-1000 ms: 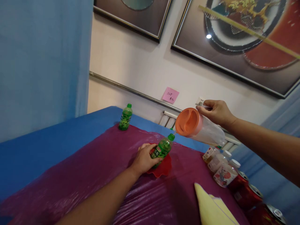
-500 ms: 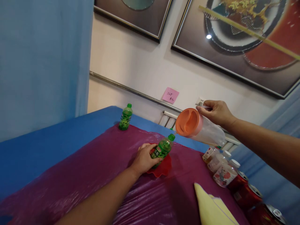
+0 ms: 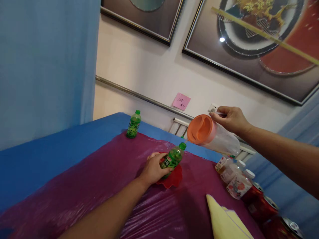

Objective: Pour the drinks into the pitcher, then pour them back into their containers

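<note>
My left hand (image 3: 156, 168) is wrapped round a green-labelled plastic bottle (image 3: 174, 155), which leans to the right over a red wavy-edged dish (image 3: 175, 181). To the right and higher up, my right hand (image 3: 233, 119) grips a clear pitcher (image 3: 221, 141) by its handle. The pitcher is tipped over to the left, its orange lid (image 3: 200, 129) close to the bottle's green top. A thin trickle shows between the lid's edge and the bottle mouth. A little pale liquid lies low in the pitcher.
A second green bottle (image 3: 134, 124) stands at the table's back left. Along the right edge are several small bottles (image 3: 240, 184) and red cans (image 3: 263, 207). A folded yellow cloth (image 3: 226, 219) lies at the front right on the purple plastic sheet (image 3: 104, 179). A metal rail (image 3: 139, 96) runs along the wall.
Almost nothing differs. The pitcher and my right hand have shifted very slightly to the right; my left hand and the bottle stay in place.
</note>
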The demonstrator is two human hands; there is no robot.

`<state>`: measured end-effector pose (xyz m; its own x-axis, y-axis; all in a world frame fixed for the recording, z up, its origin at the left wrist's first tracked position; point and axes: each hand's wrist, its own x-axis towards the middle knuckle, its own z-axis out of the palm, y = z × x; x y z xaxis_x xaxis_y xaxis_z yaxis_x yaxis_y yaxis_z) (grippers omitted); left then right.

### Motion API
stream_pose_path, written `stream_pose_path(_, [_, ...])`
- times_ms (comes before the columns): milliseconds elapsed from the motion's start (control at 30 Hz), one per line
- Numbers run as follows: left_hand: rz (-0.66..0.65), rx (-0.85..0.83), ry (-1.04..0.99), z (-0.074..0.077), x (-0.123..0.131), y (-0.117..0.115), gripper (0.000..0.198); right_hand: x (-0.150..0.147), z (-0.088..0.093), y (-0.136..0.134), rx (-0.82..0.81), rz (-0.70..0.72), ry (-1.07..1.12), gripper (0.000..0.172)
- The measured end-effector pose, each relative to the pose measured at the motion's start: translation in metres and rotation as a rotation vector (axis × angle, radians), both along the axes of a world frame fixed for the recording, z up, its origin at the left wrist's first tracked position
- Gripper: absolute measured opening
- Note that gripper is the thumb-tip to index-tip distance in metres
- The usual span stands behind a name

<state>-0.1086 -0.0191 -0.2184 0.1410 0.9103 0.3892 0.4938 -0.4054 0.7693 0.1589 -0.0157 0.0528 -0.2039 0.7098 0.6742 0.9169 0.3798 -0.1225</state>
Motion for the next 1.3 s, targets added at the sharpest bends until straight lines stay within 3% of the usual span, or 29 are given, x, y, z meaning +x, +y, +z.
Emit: stream_pose_path(1300, [0.024, 0.009, 0.003, -0.0017, 0.0002, 0.0008, 0.066, -0.0041, 0.0003, -0.0046, -0.005, -0.006, -0.051, 0.052])
